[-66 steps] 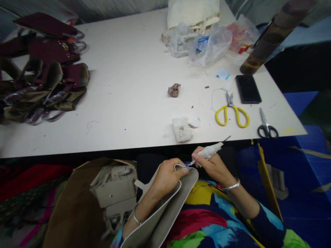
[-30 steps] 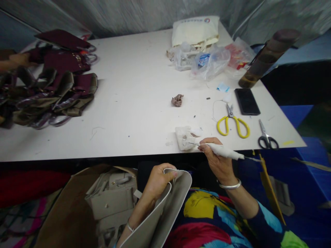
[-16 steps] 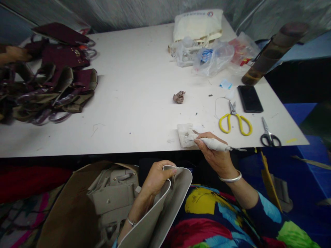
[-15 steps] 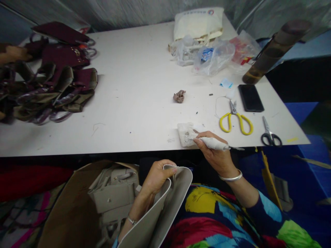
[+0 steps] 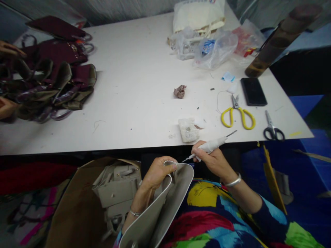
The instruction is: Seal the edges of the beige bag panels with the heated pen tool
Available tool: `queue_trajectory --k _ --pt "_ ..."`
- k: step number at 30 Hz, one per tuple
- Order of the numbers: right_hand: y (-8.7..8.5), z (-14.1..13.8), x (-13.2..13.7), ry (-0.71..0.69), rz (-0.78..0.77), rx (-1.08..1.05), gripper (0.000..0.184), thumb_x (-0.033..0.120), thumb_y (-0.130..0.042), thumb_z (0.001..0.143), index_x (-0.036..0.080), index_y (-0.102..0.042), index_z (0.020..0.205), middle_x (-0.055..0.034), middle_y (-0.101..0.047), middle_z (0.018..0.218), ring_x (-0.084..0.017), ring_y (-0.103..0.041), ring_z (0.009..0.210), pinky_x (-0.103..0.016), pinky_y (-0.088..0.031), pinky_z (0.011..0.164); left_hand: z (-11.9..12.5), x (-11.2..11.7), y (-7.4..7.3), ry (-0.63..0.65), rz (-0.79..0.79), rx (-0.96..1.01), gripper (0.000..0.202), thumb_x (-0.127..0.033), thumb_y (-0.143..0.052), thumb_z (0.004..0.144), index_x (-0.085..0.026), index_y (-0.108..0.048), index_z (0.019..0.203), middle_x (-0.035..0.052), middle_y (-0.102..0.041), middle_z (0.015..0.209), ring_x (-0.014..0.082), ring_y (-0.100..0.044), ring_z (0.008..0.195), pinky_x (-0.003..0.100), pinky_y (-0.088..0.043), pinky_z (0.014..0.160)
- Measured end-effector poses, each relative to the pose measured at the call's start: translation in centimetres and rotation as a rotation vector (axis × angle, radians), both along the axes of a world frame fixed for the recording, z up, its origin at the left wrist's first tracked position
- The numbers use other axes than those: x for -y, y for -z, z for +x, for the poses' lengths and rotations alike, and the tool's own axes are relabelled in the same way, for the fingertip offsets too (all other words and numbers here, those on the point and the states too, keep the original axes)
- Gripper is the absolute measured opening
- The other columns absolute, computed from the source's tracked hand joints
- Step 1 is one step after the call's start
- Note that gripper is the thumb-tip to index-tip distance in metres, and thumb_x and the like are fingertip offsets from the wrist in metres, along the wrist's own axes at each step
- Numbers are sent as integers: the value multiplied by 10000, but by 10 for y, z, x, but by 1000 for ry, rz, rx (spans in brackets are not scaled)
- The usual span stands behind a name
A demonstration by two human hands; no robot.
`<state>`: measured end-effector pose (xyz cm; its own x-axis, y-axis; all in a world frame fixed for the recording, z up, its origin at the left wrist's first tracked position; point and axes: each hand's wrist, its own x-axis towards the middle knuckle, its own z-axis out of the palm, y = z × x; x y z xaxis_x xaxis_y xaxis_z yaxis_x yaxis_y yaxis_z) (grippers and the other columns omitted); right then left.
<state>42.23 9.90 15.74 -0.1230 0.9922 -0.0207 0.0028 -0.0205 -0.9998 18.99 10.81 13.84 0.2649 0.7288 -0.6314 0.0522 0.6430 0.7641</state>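
Note:
My left hand point(image 5: 157, 174) is closed on the upper edge of a beige handbag point(image 5: 178, 193), thumb over the rim, with its flap and body hanging open over my lap. Between the fingers of my right hand point(image 5: 213, 160) is a thin-tipped tool point(image 5: 210, 146), its handle wrapped in white and a metal rod sticking out of the back end. The tool's tip points left, right by the bag's edge near my left thumb; whether it touches cannot be made out. A whitish, pitted block point(image 5: 188, 131) lies on the table's front edge, above my right hand.
On the table point(image 5: 134, 82) lie yellow-handled scissors point(image 5: 239, 117), black-handled scissors point(image 5: 272, 131), a phone point(image 5: 253, 91), a crumpled brown wad point(image 5: 180, 91) and a bottle point(image 5: 279, 41). Maroon bags point(image 5: 59, 69) and a co-worker's hands are at left. A carton point(image 5: 69, 206) holds beige bags.
My right hand has brought the tool away from the whitish block, down and left to the bag's edge. My left hand keeps its hold. The co-worker's hands have shifted.

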Motion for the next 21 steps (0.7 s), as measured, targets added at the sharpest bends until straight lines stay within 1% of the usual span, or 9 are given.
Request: queue_trajectory --k 2,5,14,19,21 --pt "8 -7 4 -24 -51 -35 329 486 -669 1021 179 -666 905 -3 -649 707 -164 -621 637 -273 -492 617 -2 1 1 5 6 5 317 -359 -904 585 -134 -769 764 21 -689 693 141 -553 647 256 -421 654" --pt "13 -13 6 -31 -56 -43 366 514 -675 1009 173 -668 877 -9 -653 713 -165 -630 649 -272 -501 620 -3 1 2 11 11 8 318 -357 -909 595 -134 -771 776 23 -693 712 147 -564 666 260 -430 674" --pt "9 -19 4 -46 -21 30 387 539 -659 1000 181 -665 852 -17 -645 716 -174 -613 647 -286 -503 605 -3 2 2 -7 10 28 363 -378 -931 571 -134 -770 785 34 -698 735 160 -571 691 270 -430 696" --pt "13 -23 4 -66 -15 1 354 514 -668 1004 180 -669 888 -8 -629 735 -163 -587 652 -276 -488 612 -3 3 1 -19 24 25 356 -368 -923 565 -127 -755 765 35 -689 724 160 -565 686 268 -425 690" --pt "15 -22 3 -99 1 -22 344 509 -684 1002 178 -681 908 -15 -643 781 -164 -598 694 -274 -499 642 -3 4 3 -34 31 36 365 -374 -925 572 -126 -745 770 31 -678 714 154 -556 673 263 -414 673"
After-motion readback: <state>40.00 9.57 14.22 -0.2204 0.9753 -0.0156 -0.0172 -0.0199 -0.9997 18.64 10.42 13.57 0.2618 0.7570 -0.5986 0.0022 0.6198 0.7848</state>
